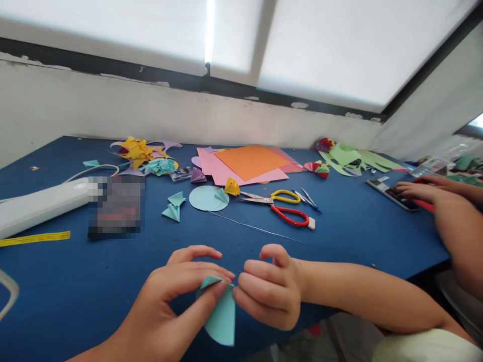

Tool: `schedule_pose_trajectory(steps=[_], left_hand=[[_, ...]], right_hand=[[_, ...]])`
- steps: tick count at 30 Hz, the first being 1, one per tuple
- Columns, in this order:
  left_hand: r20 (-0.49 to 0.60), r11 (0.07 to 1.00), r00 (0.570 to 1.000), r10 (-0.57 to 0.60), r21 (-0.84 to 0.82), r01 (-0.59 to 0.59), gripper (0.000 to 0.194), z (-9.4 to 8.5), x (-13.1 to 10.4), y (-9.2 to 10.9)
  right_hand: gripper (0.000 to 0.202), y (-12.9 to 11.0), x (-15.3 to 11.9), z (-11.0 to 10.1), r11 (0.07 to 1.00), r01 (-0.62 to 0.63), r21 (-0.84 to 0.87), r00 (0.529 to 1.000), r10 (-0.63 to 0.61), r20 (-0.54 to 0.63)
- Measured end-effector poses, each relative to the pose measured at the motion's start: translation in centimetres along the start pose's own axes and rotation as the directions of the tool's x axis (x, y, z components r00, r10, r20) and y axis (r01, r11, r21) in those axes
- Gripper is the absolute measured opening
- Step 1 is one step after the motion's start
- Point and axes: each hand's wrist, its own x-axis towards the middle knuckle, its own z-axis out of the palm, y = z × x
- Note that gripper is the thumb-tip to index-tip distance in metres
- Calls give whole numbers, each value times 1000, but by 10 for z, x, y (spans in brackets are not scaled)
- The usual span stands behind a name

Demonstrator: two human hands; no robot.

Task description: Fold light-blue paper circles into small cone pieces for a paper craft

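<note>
Close to the table's front edge, my left hand (pixel 184 296) pinches a folded piece of light blue paper (pixel 222 322) between thumb and fingers. The piece has a curved lower edge and a straight right edge, with a flap turned over at the top. My right hand (pixel 268 289) is closed, its fingers curled at the paper's upper right corner; the fingertips' hold is partly hidden. Beyond my hands lie flat light blue paper circles (pixel 204 197), small folded light blue paper pieces (pixel 174 206) and a thin wire (pixel 256 227).
Scissors (pixel 277 203) with yellow and red handles lie beside a white eraser (pixel 311 223). Coloured sheets (pixel 247 161) and paper scraps (pixel 138 153) are along the back. A white device (pixel 45 206) stands left. At right, another person's hands (pixel 422 188) are at a phone (pixel 390 193).
</note>
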Motion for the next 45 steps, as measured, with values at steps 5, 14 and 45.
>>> schedule_pose_trajectory(steps=[5, 14, 45], left_hand=[[24, 997, 996, -82, -7, 83, 16, 2, 0, 2], [25, 985, 986, -165, -56, 166, 29, -3, -4, 8], [253, 984, 966, 51, 154, -92, 15, 3, -1, 1]], right_hand=[[13, -2, -3, 5, 990, -86, 109, 995, 79, 66], [7, -9, 5, 1, 768, -529, 361, 845, 440, 303], [7, -15, 9, 0, 470, -708, 527, 696, 589, 410]])
